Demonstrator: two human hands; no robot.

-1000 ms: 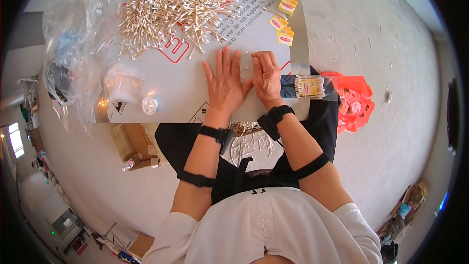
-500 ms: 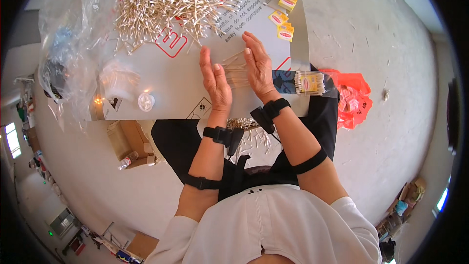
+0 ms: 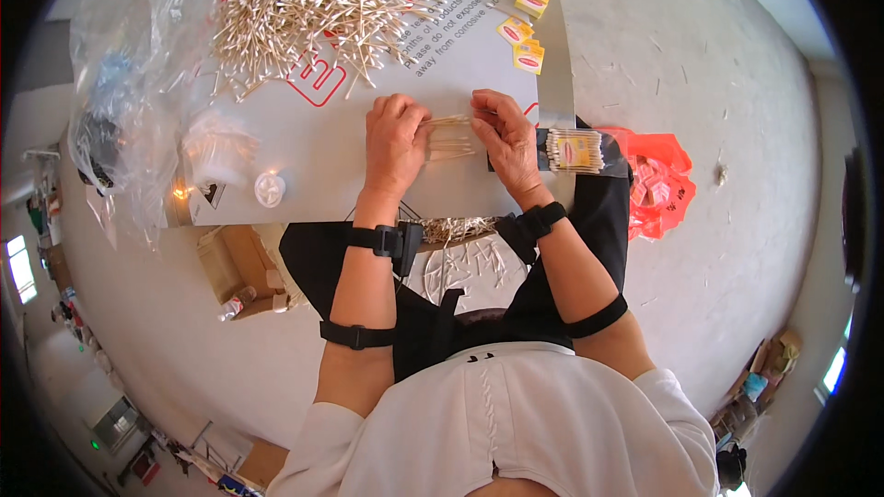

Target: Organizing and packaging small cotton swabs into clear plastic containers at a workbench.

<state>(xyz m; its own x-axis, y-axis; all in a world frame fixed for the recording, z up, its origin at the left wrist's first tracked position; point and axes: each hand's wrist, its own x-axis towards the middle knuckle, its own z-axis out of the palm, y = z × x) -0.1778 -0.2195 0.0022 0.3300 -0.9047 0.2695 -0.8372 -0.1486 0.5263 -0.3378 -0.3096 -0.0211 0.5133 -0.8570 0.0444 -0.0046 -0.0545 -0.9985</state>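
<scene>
Several cotton swabs (image 3: 450, 141) lie side by side on the sheet-covered table (image 3: 322, 166) between my two hands. My left hand (image 3: 394, 143) has its fingers curled and closed at the left ends of the upper swabs. Across from it, my right hand (image 3: 512, 145) bends its fingers and thumb around the right ends of those swabs. Its fingertips partly hide the swab tips. Just right of my right hand rests a clear pack of cotton swabs (image 3: 575, 151) with a yellow card in it.
A large heap of loose cotton swabs (image 3: 304, 14) covers the table's far left. Small yellow cards (image 3: 528, 57) lie at the far right. Clear plastic bags (image 3: 129, 83) and a small white round container (image 3: 270, 189) are at left. A red bag (image 3: 668, 186) sits beyond the right edge.
My hands were flat and upright on either side of the swabs. They have since moved slightly apart, and their fingers have curled in onto the swab ends.
</scene>
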